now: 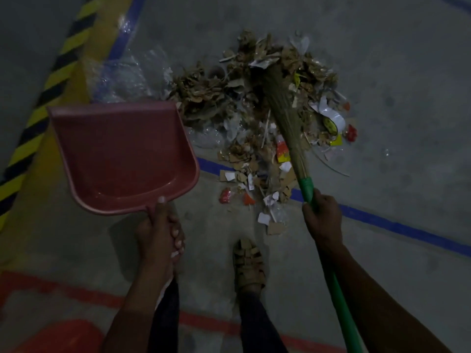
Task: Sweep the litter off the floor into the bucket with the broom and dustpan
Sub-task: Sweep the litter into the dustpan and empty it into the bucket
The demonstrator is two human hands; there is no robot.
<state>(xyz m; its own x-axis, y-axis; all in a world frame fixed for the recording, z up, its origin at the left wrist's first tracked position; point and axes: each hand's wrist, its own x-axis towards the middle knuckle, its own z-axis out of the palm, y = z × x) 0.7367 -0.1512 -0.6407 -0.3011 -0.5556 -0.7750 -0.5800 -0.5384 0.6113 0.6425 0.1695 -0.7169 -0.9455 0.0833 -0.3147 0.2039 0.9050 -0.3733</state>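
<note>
- Litter (265, 110) heaped on the grey floor (407, 98): dry leaves, cardboard scraps, torn paper, red and yellow wrappers, clear plastic film at its left edge. Loose bits trail toward my sandal (249, 263).
- Broom (283, 108): bristle end lies across the heap, tips on the far side, green handle slanting back down to the right.
- My right hand (322, 215) is wrapped tight round the green handle just below the bristle binding, over the blue line (397, 225).
- Dustpan (122, 159): pink, pan looks bare, mouth pointing away from me, just left of the heap; can't tell if its lip touches the floor.
- My left hand (159, 235) is clamped on the dustpan's handle, thumb on top at the pan's back rim, fingers curled under.
- Bucket (61, 335): orange-red shape at bottom left, partly cut off by the frame, near my left forearm; well apart from the heap.
- Yellow-black hazard stripe (51, 72) runs along the left; red line (204, 319) crosses under my legs.
</note>
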